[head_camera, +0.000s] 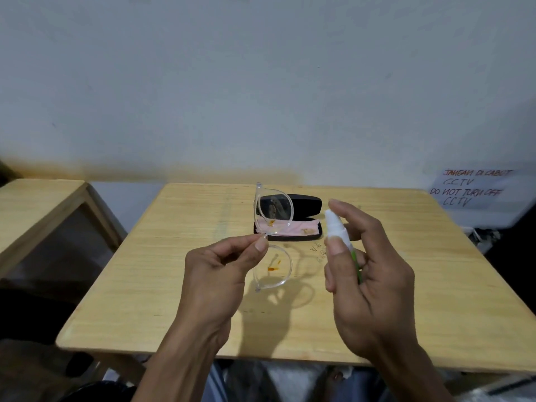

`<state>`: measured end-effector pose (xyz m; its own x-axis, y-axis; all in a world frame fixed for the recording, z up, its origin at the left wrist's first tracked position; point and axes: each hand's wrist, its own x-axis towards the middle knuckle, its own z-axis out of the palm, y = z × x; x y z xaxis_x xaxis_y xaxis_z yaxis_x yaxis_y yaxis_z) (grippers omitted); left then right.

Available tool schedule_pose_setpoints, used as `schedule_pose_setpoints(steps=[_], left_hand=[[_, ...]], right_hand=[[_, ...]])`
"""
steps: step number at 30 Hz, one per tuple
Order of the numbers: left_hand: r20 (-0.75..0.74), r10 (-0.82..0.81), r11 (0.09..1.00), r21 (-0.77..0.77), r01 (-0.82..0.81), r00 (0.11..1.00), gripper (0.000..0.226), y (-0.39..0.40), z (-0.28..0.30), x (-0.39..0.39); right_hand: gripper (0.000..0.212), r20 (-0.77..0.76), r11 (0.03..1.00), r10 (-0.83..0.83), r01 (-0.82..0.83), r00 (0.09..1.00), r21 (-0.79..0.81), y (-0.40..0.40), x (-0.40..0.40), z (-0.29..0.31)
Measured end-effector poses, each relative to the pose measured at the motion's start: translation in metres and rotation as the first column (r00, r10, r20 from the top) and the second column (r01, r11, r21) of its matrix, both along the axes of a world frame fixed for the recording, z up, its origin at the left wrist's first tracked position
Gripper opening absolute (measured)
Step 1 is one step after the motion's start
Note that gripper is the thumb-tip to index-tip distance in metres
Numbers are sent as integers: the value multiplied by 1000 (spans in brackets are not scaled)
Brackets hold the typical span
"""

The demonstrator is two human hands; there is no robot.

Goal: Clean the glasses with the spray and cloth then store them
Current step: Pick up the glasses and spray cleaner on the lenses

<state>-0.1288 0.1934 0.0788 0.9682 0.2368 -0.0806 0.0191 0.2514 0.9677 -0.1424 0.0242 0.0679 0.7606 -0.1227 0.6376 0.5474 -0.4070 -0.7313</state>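
Clear-framed glasses [272,224] hang upright above the table, one lens over the other. My left hand [220,274] pinches them at the bridge between thumb and forefinger. A small white spray bottle [336,226] with a green body points its nozzle toward the glasses from the right. My right hand [368,282] holds the bottle, the forefinger resting on its top. Behind the glasses lies an open black glasses case [307,203], and a pink cloth [295,227] rests in its near half.
Everything sits over a light wooden table [174,271] against a white wall. A second wooden table [37,210] stands to the left. A handwritten paper sign [475,188] is at the right, beside dark objects.
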Motion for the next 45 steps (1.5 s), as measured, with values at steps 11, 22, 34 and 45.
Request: schedule_pose_setpoints(steps=[11,22,34,45], left_hand=[[-7,-13,1000,12,13,1000,10,-6,6,12],[45,45,999,-7,-45,998,8,-18,15,13],[50,63,998,-8,-62,997,13,-23,18,9],[28,69,997,-27,-68,997,9,-20,24,8]], right_hand=[[38,-179,819,406,-270,896,506,1,0,22],[31,55,992,-19,26,998,-122,-2,2,25],[29,365,927,-183,284,913,-245,14,19,32],[29,374,932,-196,291,906,-215,11,12,28]])
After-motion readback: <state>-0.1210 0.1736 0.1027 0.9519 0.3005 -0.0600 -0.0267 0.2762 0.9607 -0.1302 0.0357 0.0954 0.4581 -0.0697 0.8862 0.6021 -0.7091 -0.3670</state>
